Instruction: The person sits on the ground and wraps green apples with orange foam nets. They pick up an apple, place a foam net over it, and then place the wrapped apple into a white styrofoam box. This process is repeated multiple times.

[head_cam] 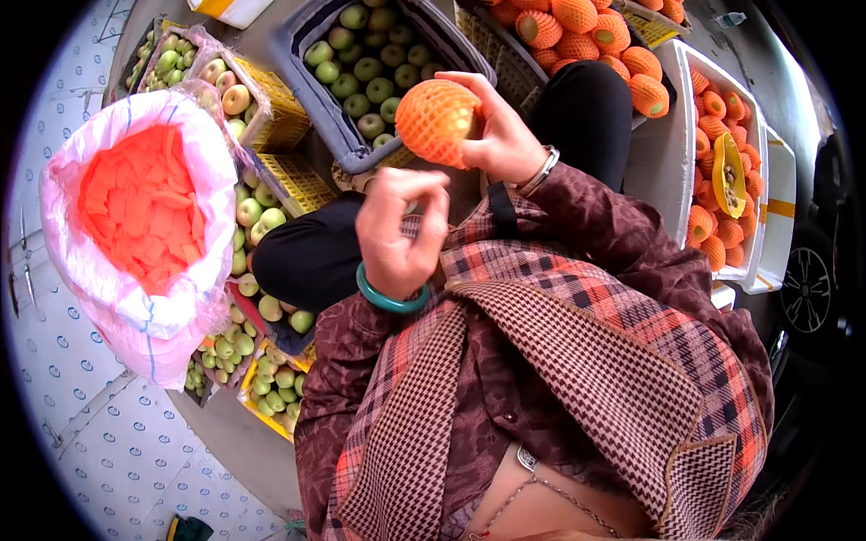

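My right hand (497, 132) grips an apple in an orange foam net sleeve (438, 123) above the near right side of a cloth-lined crate (298, 101), which holds loose green apples (367, 69). Just below and left of the sleeved fruit is my left hand (404, 230), slightly blurred, its fingers curled; I see nothing held in it, though the inside of the fingers is partly hidden. A white woven sack (64, 179) filled with flat orange foam net sleeves (139, 203) stands at the left.
Yellow crates (298, 179) of green apples stand left of my legs. Sleeved fruit (578, 44) fills a crate beyond my right knee. On the right, a white foam box (683, 135) holds more sleeved fruit, with a yellow dish (721, 159) of small items on top.
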Demonstrator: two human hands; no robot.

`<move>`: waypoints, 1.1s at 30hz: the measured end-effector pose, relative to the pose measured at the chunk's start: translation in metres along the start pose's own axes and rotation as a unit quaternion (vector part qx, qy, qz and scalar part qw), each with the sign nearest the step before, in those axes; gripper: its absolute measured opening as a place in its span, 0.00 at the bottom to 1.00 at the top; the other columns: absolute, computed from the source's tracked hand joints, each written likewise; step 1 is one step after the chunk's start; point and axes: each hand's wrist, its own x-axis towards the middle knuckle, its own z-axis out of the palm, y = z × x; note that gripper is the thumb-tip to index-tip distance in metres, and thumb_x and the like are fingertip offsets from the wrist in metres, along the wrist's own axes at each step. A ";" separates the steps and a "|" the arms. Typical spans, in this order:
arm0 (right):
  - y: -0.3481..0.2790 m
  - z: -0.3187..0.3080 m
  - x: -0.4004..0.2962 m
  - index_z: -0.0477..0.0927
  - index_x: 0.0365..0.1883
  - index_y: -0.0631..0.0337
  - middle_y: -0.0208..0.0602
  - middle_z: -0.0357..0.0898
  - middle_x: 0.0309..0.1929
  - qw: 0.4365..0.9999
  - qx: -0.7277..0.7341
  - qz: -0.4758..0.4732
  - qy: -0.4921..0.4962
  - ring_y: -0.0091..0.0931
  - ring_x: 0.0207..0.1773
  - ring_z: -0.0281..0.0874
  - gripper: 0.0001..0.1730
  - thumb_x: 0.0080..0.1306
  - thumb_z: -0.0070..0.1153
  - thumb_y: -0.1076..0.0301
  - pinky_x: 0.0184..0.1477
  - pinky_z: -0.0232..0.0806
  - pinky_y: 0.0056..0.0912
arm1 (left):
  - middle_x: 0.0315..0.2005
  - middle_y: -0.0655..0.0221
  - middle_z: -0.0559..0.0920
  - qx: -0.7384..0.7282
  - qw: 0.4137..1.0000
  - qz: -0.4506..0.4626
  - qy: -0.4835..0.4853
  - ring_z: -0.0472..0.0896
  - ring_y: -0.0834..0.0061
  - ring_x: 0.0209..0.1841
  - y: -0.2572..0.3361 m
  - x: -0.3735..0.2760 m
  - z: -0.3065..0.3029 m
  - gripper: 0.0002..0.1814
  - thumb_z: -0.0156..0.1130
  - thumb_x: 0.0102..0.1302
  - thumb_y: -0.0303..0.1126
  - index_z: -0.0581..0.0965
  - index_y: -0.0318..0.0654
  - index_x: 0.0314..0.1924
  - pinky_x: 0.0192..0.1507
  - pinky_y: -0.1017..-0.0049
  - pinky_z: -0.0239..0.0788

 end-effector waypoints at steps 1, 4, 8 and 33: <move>-0.002 -0.002 -0.002 0.58 0.64 0.62 0.38 0.70 0.54 1.000 0.021 0.000 -0.023 0.24 0.56 0.70 0.40 0.52 0.56 0.80 0.56 0.66 0.26 | 0.43 0.61 0.73 0.116 0.991 0.059 -0.032 0.75 0.72 0.45 -0.008 0.006 -0.011 0.16 0.58 0.63 0.24 0.71 0.28 0.51 0.48 0.73 0.69; 0.010 -0.001 -0.005 0.55 0.68 0.61 0.38 0.66 0.61 0.988 0.107 -0.045 -0.097 0.23 0.62 0.64 0.33 0.65 0.49 0.70 0.62 0.60 0.28 | 0.63 0.53 0.62 0.230 0.965 0.116 -0.055 0.62 0.60 0.64 -0.017 0.022 -0.016 0.43 0.70 0.56 0.40 0.59 0.32 0.66 0.62 0.64 0.59; 0.010 0.005 -0.009 0.53 0.70 0.61 0.39 0.61 0.65 0.975 0.179 0.061 -0.113 0.26 0.68 0.59 0.32 0.74 0.36 0.51 0.68 0.52 0.30 | 0.59 0.54 0.67 0.101 0.992 0.068 -0.027 0.69 0.62 0.59 -0.039 0.023 -0.007 0.43 0.71 0.55 0.41 0.60 0.33 0.65 0.61 0.65 0.61; -0.053 -0.090 -0.062 0.63 0.62 0.63 0.40 0.67 0.56 0.971 -0.151 -0.187 0.005 0.31 0.61 0.65 0.44 0.50 0.73 0.63 0.64 0.59 0.35 | 0.32 0.69 0.78 -0.246 0.910 -0.289 -0.165 0.74 0.82 0.24 -0.016 0.069 0.085 0.33 0.33 0.74 0.57 0.67 0.37 0.60 0.25 0.82 0.67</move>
